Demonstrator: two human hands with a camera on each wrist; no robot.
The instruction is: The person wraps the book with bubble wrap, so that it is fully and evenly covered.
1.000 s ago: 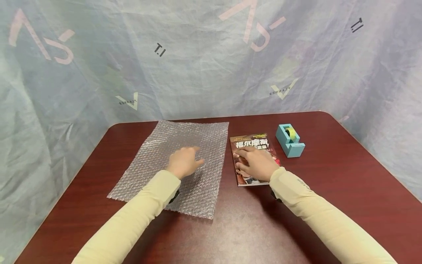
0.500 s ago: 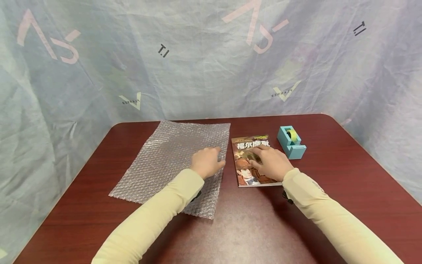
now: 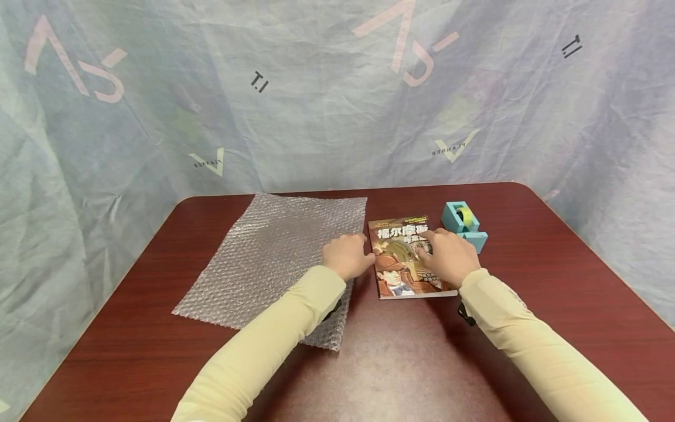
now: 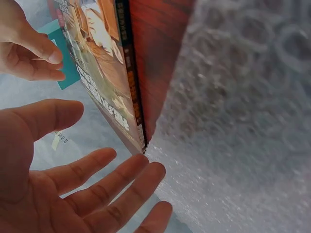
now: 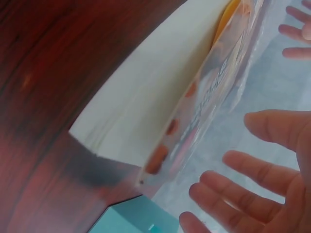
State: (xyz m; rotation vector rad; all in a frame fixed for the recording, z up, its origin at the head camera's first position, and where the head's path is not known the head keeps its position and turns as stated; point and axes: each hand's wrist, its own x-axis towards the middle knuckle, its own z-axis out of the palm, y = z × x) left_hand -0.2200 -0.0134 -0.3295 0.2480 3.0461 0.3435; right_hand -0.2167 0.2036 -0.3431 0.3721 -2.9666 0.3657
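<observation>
A paperback book (image 3: 392, 258) with a man in a brown cap on its cover lies face up on the table. At its left side is my left hand (image 3: 348, 256), fingers spread and relaxed; in the left wrist view the fingertips (image 4: 155, 174) are close to the end of the book's spine (image 4: 133, 80). My right hand (image 3: 450, 256) hovers at the book's right side, overlapping it in the head view. The right wrist view shows its fingers (image 5: 238, 194) apart and the cover standing slightly off the white pages (image 5: 141, 92). Neither hand grips anything.
A sheet of bubble wrap (image 3: 263, 264) lies flat left of the book, partly under my left forearm. The teal tape dispenser (image 3: 453, 218) with yellowish tape stands behind my right hand. A printed cloth (image 3: 327, 117) hangs behind the dark red table (image 3: 538, 246).
My left hand has moved right, from over the bubble wrap to the book's left edge. My right hand has shifted right, off the middle of the cover to its right side.
</observation>
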